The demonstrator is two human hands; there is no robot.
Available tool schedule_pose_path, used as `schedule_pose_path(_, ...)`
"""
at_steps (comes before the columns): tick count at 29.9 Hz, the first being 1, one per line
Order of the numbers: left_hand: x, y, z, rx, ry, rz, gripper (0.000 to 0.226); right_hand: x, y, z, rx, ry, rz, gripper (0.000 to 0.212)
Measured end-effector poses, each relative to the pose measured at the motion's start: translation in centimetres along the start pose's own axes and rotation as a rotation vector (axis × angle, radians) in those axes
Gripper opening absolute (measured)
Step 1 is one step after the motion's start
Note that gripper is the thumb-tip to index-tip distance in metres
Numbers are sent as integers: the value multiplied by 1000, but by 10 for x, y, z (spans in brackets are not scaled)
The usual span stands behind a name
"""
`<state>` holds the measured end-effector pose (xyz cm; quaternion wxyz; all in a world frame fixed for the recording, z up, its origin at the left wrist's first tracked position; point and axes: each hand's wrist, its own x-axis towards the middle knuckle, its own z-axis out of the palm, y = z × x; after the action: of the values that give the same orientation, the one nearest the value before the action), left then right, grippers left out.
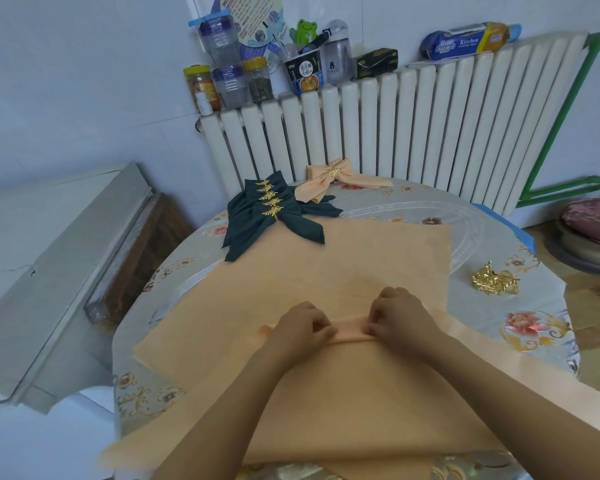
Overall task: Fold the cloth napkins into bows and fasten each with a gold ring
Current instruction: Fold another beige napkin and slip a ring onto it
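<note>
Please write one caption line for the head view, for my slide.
Both hands, left and right, pinch a fold in a peach napkin; finished bows lie beyond.

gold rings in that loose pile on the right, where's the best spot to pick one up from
Take a band that stands proud at the top of the gold rings, coming from above with the right hand, which is nearer. The pile lies tangled on the tablecloth, leaf shapes interlocked, so a fingertip grip on one raised loop should lift it free; a side scoop would likely drag several.

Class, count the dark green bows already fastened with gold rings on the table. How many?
4, judging by the gold rings: the dark green bows lie stacked in one overlapping pile at the table's far left, beside the peach bows. More may be hidden underneath.
</note>
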<state>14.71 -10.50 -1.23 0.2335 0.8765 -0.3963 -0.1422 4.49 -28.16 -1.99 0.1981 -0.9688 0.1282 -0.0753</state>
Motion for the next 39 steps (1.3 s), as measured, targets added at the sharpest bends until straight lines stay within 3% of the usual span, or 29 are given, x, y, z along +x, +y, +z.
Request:
schedule_pose_path(4, 3, 7, 2, 125, 7, -113, 21, -4, -3, 7, -75, -28, 83, 34)
schedule_pose_path(7, -3, 15, -3, 108, -18, -157, 33, -10, -9, 1, -153, 27, 23, 24)
schedule_pose_path(13, -24, 22, -1, 317, 158, 63, 8, -29, -7, 0, -108, 202, -155, 12)
schedule_pose_path(17, -46, 18, 8, 264, 101, 79, 17, -45, -4, -6, -101, 103, -248, 9)
schedule_pose_path(22, -65, 17, 8, 94, 9, 10, 5, -60, 0, -9, -43, -29, -107, 29)
schedule_pose_path(26, -59, 20, 12, 96, 64, -61, 9, -59, -6, -7, -84, 20, -7, 23)
schedule_pose_path(29, -55, 23, 13, 178, 39, -140, 26, -59, -8, -6, -107, -66, 120, 44)
schedule_pose_path(31, -54, 23, 11, 112, 21, -172, 35, -59, -10, -11, -171, -112, 134, 46)
schedule_pose_path(34, -60, 26, 7, 192, 48, -72, 20, -65, -14, -15, -259, -28, 59, 31)
schedule_pose_path(37, -67, 25, 9, 279, 173, 62, 13, -78, -16, -17, -188, 119, -30, 21)
schedule_pose_path(39, -75, 23, 11, 290, 233, 136, 8, -88, -16, -18, -124, 132, -96, 16)
